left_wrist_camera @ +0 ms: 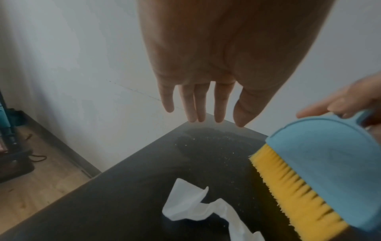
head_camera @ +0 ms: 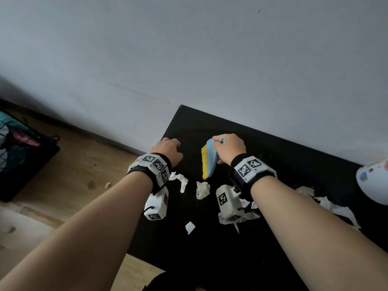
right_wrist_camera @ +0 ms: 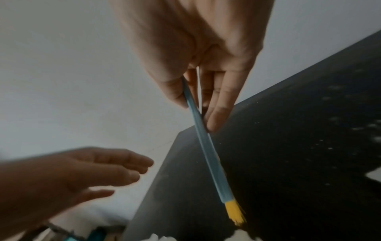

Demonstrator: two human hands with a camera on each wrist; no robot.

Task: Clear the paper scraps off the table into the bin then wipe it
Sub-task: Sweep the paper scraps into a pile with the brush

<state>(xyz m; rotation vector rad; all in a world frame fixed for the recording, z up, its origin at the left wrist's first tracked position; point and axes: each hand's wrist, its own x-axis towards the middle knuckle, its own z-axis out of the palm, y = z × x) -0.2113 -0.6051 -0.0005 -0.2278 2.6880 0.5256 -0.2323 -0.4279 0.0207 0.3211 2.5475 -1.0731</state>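
At the far left of the head view a dark wire basket (head_camera: 25,152) sits on the wooden floor; whether it serves as the bin I cannot tell. Toward the middle, the left hand (head_camera: 169,151) hovers over the near-left corner of the black table (head_camera: 294,160), fingers straight and relaxed, holding nothing. Just below it lies a torn white scrap (head_camera: 180,180), then a crumpled wad (head_camera: 202,190) lower centre, and a small square bit (head_camera: 190,227) beneath that. Right of centre the right hand (head_camera: 228,149) pinches a blue hand brush (head_camera: 210,158) by its handle, yellow bristles (head_camera: 204,162) pointing down and lifted off the surface. More paper scraps (head_camera: 336,208) trail along the lower right, beside a white palette-like dish (head_camera: 375,183) at the right edge.

This looks like the clearing step, barely begun, since the paper is on the table everywhere. The next move likely calls for lowering the bristles behind the scraps and gathering them toward one edge; wiping comes later.
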